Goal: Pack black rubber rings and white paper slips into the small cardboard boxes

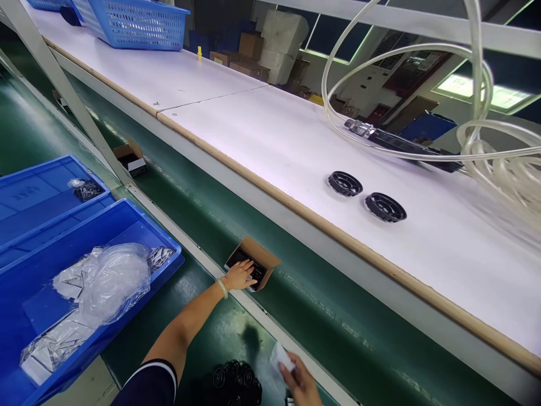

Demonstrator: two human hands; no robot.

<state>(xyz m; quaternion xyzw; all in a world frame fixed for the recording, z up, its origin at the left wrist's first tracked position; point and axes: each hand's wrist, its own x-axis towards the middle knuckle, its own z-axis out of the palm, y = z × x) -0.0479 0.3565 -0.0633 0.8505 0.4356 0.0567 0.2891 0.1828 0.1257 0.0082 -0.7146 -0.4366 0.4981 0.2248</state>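
Note:
My left hand (239,276) reaches forward and rests on an open brown cardboard box (253,263) that lies on the green belt (321,293); its fingers touch the dark part inside the box. A pale bangle sits on that wrist. My right hand (301,379), low at the frame's bottom edge, pinches a small white packet (279,357). Just left of it lies a pile of black round parts (233,379).
A blue bin (139,225) at the left holds clear plastic bags (105,285). A second open box (132,158) sits farther up the belt. On the white shelf (262,135) lie two black round parts (366,195), coiled clear hose (477,141) and a blue basket (135,22).

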